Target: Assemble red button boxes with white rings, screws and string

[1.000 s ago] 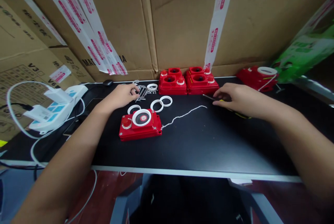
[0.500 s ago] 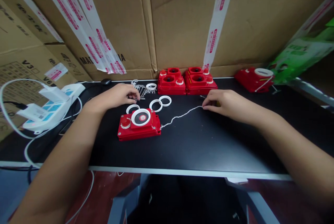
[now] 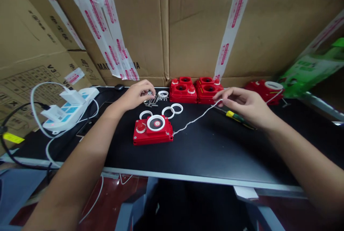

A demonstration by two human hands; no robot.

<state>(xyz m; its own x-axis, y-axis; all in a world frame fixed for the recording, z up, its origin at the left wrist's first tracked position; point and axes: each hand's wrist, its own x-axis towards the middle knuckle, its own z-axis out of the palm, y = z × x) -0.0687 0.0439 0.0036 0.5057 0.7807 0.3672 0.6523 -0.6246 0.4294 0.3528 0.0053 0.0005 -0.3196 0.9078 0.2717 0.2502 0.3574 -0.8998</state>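
A red box-shaped device (image 3: 153,137) lies on the black table, with a white ring around its round black centre and a red knob on its left. A thin white cord (image 3: 192,122) runs from its right side to my right hand (image 3: 239,103), which pinches the cord near its far end. Beneath that hand lies a screwdriver (image 3: 236,117) with a yellow and dark green handle. My left hand (image 3: 139,94) is over a small pile of metal screws (image 3: 153,100), its fingers curled together; what they hold, if anything, is hidden.
Loose white rings (image 3: 177,108) lie behind the device. More red devices (image 3: 184,96) stand against the cardboard wall (image 3: 199,26), another (image 3: 262,91) beside a green plastic package (image 3: 309,69). A white power strip (image 3: 72,107) with plugs and cables is at the left.
The view has shifted, so the table things appear further right. My right hand has lifted the cord end, and the screwdriver below shows more. My left hand stays by the screws, its fingers drawn up slightly.
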